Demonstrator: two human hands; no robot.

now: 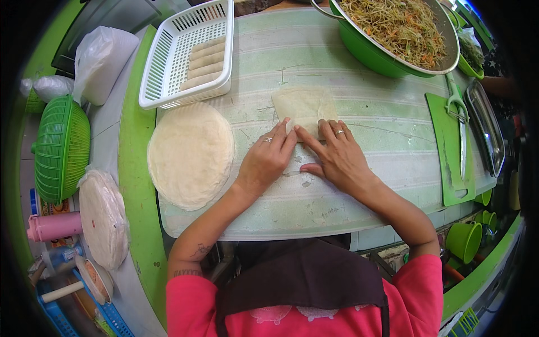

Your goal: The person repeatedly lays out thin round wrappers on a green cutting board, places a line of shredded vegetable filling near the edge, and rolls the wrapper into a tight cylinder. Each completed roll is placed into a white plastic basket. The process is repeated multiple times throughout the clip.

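A thin, pale wrapper sheet (pixel 302 103) lies on the table in front of me, its near edge folded over. My left hand (pixel 269 151) has its fingertips on the left part of that fold. On the right part, the curled fingers of my right hand (pixel 342 156) hold the sheet down, with the thumb sticking out to the side. The fingers hide some of the fold. Left of my hands is a round stack of similar sheets (pixel 191 156). Several pale rolls (pixel 207 61) lie side by side in a white slotted plastic basket (pixel 228 50) behind the stack.
A green basin (pixel 366 50) of noodle-and-vegetable filling (pixel 404 29) stands back right. Along the right edge are a green cutting board (pixel 448 168), knife (pixel 462 147), peeler (pixel 457 103) and metal tray (pixel 499 147). Another person's arm (pixel 499 86) shows beyond. Bagged sheets (pixel 103 219) sit left.
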